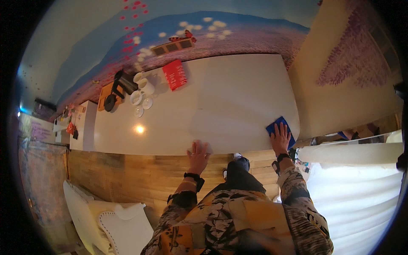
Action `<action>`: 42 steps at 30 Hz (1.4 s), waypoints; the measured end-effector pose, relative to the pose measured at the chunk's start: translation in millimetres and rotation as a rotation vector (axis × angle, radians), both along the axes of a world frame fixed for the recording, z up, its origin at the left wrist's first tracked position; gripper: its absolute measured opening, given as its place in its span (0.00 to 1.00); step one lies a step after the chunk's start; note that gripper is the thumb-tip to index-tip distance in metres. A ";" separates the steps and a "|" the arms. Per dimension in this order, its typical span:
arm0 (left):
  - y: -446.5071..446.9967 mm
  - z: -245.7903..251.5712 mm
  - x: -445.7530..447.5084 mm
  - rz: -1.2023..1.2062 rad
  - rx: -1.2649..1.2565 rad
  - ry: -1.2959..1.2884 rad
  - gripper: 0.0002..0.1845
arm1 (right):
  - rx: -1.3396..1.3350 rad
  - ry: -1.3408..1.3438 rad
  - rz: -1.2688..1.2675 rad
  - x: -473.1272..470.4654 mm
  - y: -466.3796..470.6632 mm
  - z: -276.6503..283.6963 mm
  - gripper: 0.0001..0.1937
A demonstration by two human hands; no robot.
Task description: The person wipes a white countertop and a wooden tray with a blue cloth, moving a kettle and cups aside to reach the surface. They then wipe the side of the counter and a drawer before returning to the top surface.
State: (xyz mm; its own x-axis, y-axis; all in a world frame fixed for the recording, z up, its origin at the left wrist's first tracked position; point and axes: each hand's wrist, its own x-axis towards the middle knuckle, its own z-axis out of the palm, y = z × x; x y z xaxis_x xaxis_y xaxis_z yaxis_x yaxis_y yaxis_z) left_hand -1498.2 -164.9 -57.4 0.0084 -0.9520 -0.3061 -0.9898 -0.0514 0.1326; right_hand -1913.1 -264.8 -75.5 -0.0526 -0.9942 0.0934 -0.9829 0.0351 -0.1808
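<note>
A blue cloth (291, 141) lies near the right end of the white tabletop (223, 105), close to its front corner. Flat on that cloth rests my right hand (280, 137), fingers spread and pressing down on it. My left hand (198, 156) is at the front edge of the tabletop, its fingers apart and fingertips on the surface, holding nothing. Both wrists wear dark bands.
Toward the left back stand a dark kettle (127, 82), white cups (146, 86) and a wooden tray (105, 95). A red printed sign (174, 75) lies near the wall. A white upholstered chair (127, 226) is behind at left; white curtains (353, 197) hang at right.
</note>
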 end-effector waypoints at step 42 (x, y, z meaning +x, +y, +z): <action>-14.5 22.3 15.2 0.022 0.091 0.231 0.33 | 0.338 0.063 1.177 132.6 -28.4 38.2 0.31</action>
